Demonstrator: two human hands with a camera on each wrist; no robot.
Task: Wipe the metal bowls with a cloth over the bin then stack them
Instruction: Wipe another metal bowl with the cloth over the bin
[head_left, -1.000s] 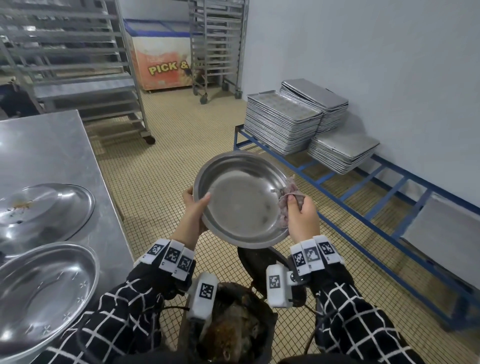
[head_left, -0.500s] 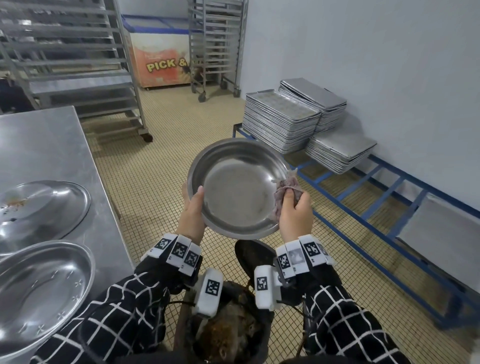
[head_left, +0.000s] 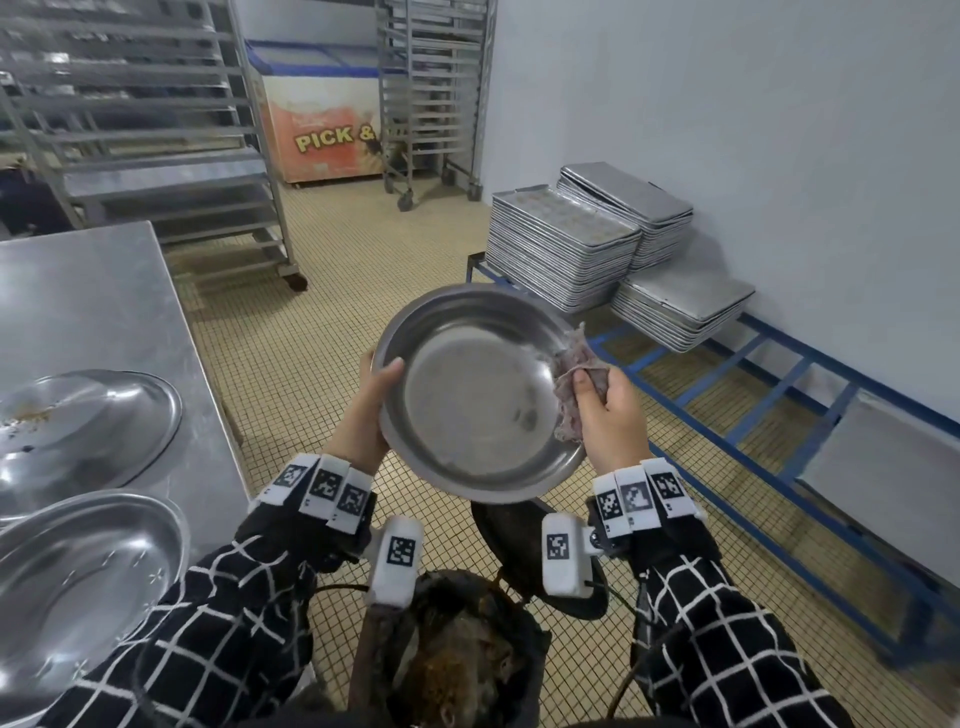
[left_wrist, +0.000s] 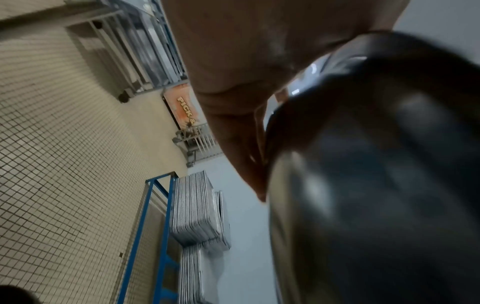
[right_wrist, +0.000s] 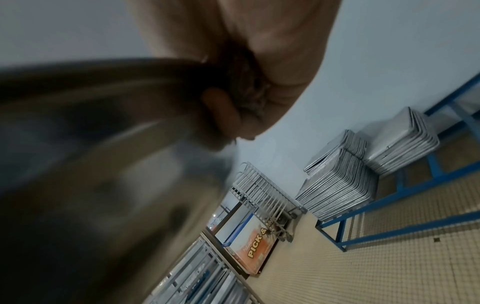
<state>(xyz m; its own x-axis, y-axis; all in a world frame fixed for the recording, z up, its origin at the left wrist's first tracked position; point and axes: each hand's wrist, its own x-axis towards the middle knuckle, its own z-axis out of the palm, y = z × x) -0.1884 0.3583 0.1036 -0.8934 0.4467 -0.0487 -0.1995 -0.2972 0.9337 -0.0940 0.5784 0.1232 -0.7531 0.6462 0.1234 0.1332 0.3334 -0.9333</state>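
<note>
A round metal bowl (head_left: 470, 395) is held up, tilted toward me, above the black bin (head_left: 452, 649) full of dark waste. My left hand (head_left: 371, 410) grips its left rim, thumb over the edge. My right hand (head_left: 605, 410) holds a crumpled pinkish-grey cloth (head_left: 574, 374) pressed against the bowl's right inner wall. In the left wrist view the bowl's underside (left_wrist: 376, 174) fills the right side beside my fingers (left_wrist: 241, 144). In the right wrist view the blurred bowl (right_wrist: 91, 154) lies left of the cloth (right_wrist: 246, 88).
On the steel table (head_left: 104, 301) at left lie an upturned metal bowl (head_left: 78, 421) and an upright one (head_left: 78, 577). Stacks of baking trays (head_left: 561, 249) sit on a blue frame (head_left: 779, 410) along the right wall. Wheeled racks (head_left: 156, 130) and a freezer (head_left: 322, 135) stand behind.
The cloth hand has shifted slightly along the bowl's right inner wall, and the bowl has turned a little in the left hand. The view has dipped slightly.
</note>
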